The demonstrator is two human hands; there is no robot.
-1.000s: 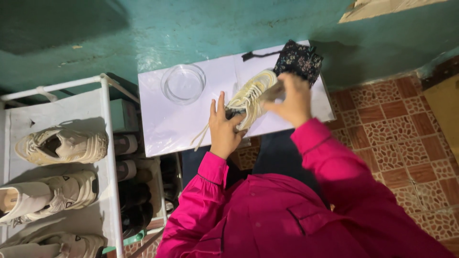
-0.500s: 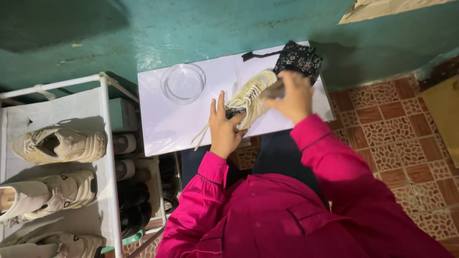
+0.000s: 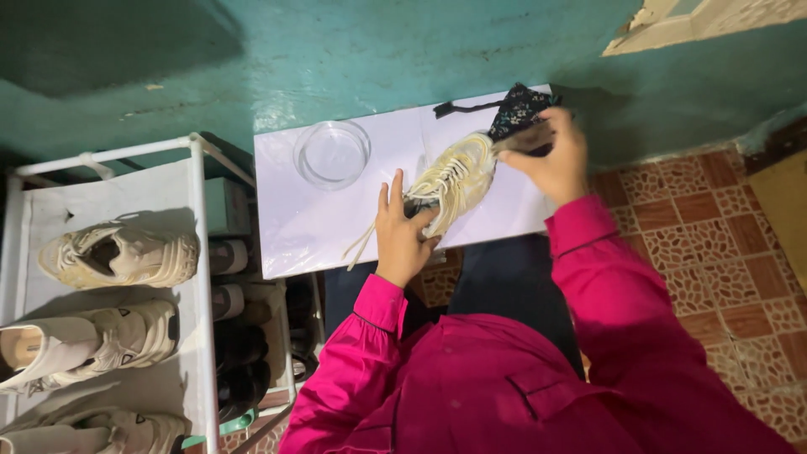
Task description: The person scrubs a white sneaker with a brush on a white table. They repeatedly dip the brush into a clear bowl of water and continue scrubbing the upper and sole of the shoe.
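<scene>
Wall: rough teal plaster wall [image 3: 353,50] across the top of the frame, patchy and scuffed.
Floor: terracotta patterned tile floor [image 3: 706,252] at right, matt, with pale grout lines.
Rack: white metal-frame shoe rack [image 3: 198,252] at left; cream chunky sneakers lie on its fabric shelves, darker shoes on the tiers below.
Table: white smooth-topped small table [image 3: 303,227], centre frame, glossy and flat.
Shoe: cream mesh lace-up sneaker [image 3: 454,178] lying on the table's right half, toe towards upper right, loose laces trailing to lower left.
Bowl: clear round glass bowl [image 3: 332,154] on the table, up and left of the sneaker, well apart from it; contents cannot be told.
Cloth: dark floral-print fabric cloth [image 3: 519,113] at the upper-right table corner, soft and crumpled, touching the toe.
Left hand: left hand [image 3: 402,231] pressed on the heel end, fingers spread and curled, pinning the sneaker.
Right hand: right hand [image 3: 551,155] fingers closed around the cloth at the toe.
Method note: judged best to keep the heel pinned firmly and rub in short strokes with light pressure, since the mesh looks easy to snag.
</scene>
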